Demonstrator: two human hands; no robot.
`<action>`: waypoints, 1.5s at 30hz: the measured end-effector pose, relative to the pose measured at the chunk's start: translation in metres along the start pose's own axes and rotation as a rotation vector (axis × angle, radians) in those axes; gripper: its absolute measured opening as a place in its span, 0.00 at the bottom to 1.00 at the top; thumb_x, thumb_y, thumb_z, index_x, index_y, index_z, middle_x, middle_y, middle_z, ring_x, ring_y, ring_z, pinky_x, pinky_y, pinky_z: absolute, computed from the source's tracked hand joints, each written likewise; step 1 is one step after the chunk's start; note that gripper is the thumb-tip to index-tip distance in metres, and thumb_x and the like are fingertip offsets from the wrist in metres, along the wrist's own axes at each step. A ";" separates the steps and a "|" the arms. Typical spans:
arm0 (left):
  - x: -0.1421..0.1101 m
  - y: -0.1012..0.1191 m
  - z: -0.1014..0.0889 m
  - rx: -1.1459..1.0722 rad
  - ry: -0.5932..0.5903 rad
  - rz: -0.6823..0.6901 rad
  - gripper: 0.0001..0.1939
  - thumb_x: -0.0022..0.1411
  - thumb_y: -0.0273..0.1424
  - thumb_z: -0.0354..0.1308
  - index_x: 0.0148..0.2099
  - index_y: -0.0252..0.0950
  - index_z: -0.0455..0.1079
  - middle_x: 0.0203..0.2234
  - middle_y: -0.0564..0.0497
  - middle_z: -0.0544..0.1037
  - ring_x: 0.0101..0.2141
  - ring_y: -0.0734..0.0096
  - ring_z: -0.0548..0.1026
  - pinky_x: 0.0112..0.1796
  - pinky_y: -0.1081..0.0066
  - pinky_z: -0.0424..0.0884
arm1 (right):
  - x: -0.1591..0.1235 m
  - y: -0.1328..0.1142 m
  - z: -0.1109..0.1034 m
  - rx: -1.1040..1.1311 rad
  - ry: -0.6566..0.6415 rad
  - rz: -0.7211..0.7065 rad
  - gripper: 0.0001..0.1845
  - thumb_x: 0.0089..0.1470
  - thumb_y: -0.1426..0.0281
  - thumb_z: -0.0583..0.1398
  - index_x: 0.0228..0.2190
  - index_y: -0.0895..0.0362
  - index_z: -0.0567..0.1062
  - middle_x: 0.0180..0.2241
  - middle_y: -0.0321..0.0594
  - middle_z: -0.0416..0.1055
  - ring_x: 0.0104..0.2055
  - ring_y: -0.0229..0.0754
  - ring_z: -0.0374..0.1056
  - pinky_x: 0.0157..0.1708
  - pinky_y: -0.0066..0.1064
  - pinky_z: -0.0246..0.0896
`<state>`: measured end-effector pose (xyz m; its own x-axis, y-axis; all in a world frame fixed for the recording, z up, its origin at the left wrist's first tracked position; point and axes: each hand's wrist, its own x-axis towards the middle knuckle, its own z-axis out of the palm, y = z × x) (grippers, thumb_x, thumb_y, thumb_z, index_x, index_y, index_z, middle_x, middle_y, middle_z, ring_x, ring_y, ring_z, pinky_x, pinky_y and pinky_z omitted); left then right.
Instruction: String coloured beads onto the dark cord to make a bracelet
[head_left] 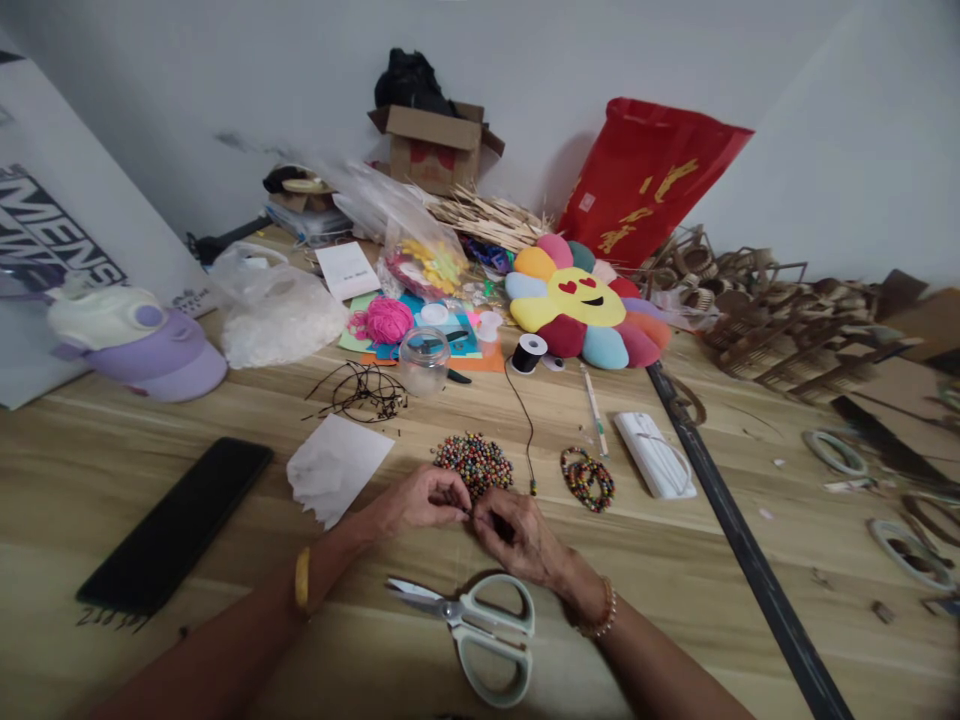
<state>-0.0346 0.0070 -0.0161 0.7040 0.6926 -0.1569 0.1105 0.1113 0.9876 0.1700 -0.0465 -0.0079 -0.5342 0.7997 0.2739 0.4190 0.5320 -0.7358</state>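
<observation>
While both hands [426,500] pinch narrow — can't tell what — scissors [451,610] lie nr, beads [474,458] & blk spool [529,354] beyond.

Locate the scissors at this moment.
The scissors lie on the table at the bottom centre of the head view, just below the left hand and right hand.

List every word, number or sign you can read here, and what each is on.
"MENS": white box; its other lettering is cut off or unclear.
Red bag: gold characters, too blurred to read.
White card: print too small.
Tabletop: dark scrawl, illegible.
</observation>
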 end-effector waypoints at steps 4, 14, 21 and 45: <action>0.000 0.001 0.000 0.012 -0.001 0.003 0.08 0.50 0.30 0.65 0.32 0.32 0.72 0.24 0.53 0.76 0.27 0.74 0.72 0.32 0.75 0.68 | 0.000 0.000 0.000 0.003 0.004 -0.006 0.07 0.59 0.74 0.54 0.28 0.57 0.68 0.26 0.37 0.68 0.27 0.36 0.63 0.29 0.25 0.58; -0.001 -0.002 0.001 0.024 0.015 0.026 0.07 0.50 0.30 0.66 0.32 0.32 0.74 0.25 0.52 0.79 0.28 0.74 0.74 0.33 0.75 0.70 | -0.001 0.000 0.000 0.000 -0.017 0.019 0.07 0.59 0.74 0.54 0.29 0.57 0.68 0.26 0.37 0.68 0.28 0.36 0.64 0.30 0.26 0.58; 0.001 -0.005 0.001 0.042 0.009 0.031 0.06 0.50 0.29 0.66 0.32 0.32 0.74 0.25 0.51 0.79 0.28 0.74 0.75 0.33 0.75 0.70 | -0.001 0.000 0.000 0.002 -0.018 0.013 0.07 0.59 0.74 0.54 0.28 0.57 0.68 0.26 0.37 0.68 0.28 0.36 0.64 0.30 0.26 0.58; -0.001 -0.002 0.004 0.041 0.022 0.016 0.05 0.48 0.27 0.64 0.31 0.33 0.72 0.25 0.52 0.79 0.27 0.74 0.74 0.32 0.74 0.70 | -0.003 0.004 0.003 0.037 0.062 0.007 0.13 0.63 0.60 0.57 0.32 0.57 0.70 0.25 0.36 0.69 0.25 0.35 0.63 0.26 0.25 0.58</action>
<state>-0.0327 0.0034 -0.0183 0.6905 0.7095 -0.1408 0.1287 0.0710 0.9891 0.1714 -0.0469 -0.0134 -0.4845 0.8197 0.3056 0.3944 0.5165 -0.7601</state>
